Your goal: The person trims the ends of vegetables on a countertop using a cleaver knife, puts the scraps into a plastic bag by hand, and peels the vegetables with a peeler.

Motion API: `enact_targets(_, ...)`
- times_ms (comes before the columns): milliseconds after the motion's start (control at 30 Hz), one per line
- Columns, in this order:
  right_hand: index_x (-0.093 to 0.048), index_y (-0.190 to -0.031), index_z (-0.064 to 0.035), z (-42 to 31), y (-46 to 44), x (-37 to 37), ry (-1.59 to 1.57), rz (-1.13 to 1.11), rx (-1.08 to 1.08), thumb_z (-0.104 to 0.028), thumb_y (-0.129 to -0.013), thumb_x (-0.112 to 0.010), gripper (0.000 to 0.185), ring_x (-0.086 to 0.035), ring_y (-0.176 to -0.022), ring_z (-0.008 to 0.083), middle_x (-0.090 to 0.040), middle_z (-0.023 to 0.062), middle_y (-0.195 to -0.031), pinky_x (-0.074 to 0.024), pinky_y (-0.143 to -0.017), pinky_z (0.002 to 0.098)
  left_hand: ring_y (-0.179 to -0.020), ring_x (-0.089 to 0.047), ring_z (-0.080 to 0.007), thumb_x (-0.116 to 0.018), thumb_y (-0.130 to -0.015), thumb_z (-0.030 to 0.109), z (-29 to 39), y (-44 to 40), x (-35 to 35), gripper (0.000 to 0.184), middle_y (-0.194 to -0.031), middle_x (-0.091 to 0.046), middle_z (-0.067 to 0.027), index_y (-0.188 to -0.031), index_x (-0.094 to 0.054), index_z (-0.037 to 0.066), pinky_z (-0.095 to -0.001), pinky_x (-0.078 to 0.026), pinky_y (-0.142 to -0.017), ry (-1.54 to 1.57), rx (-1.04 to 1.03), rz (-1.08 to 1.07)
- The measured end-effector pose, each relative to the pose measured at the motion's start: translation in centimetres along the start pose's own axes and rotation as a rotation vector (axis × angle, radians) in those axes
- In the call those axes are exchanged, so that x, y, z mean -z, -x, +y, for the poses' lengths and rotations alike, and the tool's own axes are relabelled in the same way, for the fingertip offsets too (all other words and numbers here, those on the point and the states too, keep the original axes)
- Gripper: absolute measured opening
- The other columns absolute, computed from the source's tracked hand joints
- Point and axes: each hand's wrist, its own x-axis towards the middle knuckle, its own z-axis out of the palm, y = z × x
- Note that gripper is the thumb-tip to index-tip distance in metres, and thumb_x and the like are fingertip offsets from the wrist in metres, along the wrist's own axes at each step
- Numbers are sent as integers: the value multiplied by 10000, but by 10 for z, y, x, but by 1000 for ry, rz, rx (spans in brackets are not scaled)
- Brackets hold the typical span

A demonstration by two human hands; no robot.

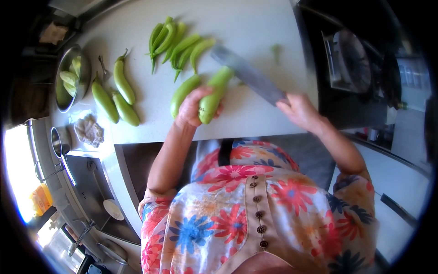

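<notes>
My left hand (194,107) is wrapped round a pale green eggplant (211,102), its rounded end toward me and its narrower end pointing away. Another green eggplant (184,93) lies on the counter just left of it, close to my fingers. In my right hand (299,112) is the handle of a broad kitchen knife (251,75). Its blade slants up and left, smeared by motion, across the narrow end of the held eggplant; whether it touches is unclear. Beyond both hands lie several long green peppers (175,43) in a loose bunch.
Several more green eggplants (122,82) lie on the left of the white counter (242,20). A metal bowl (60,93) with pale green pieces stands beyond them, near a crumpled cloth (89,130) and a small saucepan (59,141). A green scrap (276,51) lies right. The stove (351,61) is far right.
</notes>
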Motion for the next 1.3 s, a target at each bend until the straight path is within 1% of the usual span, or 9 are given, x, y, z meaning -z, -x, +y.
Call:
enact_targets(67,-558,-815,43,2,0,-2,6,1,-2,-97,-845,-574,143,-578,-609,340,-563,217,-660,-445,-566,383,-542,-597,-213,-625,-788,266,1,1,-8,307,-687,-611,-139,-832,-599,-37,-304,-477,-453,-42,40,16)
enact_targets(100,-561,-815,42,3,-1,-4,7,-14,-25,-98,-845,-574,143,-578,-608,336,-561,216,-658,-444,-561,381,-532,-565,-205,-589,-802,347,2,-1,-8,477,-748,-586,-135,-1012,-553,-79,-296,-446,-444,-303,70,-57)
enact_targets(200,-575,-825,39,9,-1,-8,-24,13,-55,-110,-844,-579,151,-574,-585,313,-563,201,-646,-441,-551,366,-558,-570,-206,-598,-811,321,1,-1,-16,442,-731,-583,-121,-1006,-559,-73,-292,-451,-480,-211,-15,-20)
enact_targets(433,-602,-888,33,19,19,-5,-66,101,-71,-122,-846,-598,160,-547,-545,239,-588,155,-654,-442,-551,318,-681,-588,-156,-722,-738,230,8,11,-7,369,-797,-606,-75,-1001,-600,1,-278,-476,-591,-563,-132,158)
enact_targets(533,-606,-908,27,5,26,0,-136,129,-71,-110,-858,-591,147,-555,-557,207,-591,142,-654,-445,-552,313,-734,-613,-192,-673,-781,245,10,12,-9,373,-848,-613,-102,-1035,-578,-11,-290,-488,-636,-587,-155,133)
enact_targets(733,-573,-1039,9,6,26,-7,-256,106,-115,-99,-882,-564,190,-543,-564,133,-606,64,-667,-450,-554,278,-925,-610,-282,-565,-860,259,17,16,-27,420,-1017,-614,-196,-1162,-491,-23,-371,-464,-826,41,-158,25)
enact_targets(867,-555,-1112,-2,-6,30,-3,-331,-31,-391,-89,-887,-552,241,-535,-584,116,-619,41,-723,-453,-574,257,-1001,-587,-285,-595,-861,274,15,19,-25,445,-1095,-592,-187,-1167,-488,-30,-428,-400,-927,8,-268,108)
enact_targets(1100,-563,-1112,-4,0,35,-16,-347,0,-295,-81,-884,-548,241,-546,-666,121,-632,60,-809,-457,-637,265,-910,-596,-190,-745,-723,79,20,49,-30,458,-1007,-622,-118,-1114,-538,-39,-346,-476,-808,-110,-416,328)
enact_targets(1300,-578,-1057,9,0,38,-19,-299,-77,-266,-88,-879,-556,204,-574,-706,161,-645,115,-832,-463,-679,287,-868,-595,-184,-754,-699,93,-15,59,-28,486,-943,-624,-77,-1117,-536,-25,-301,-481,-746,-267,-504,541)
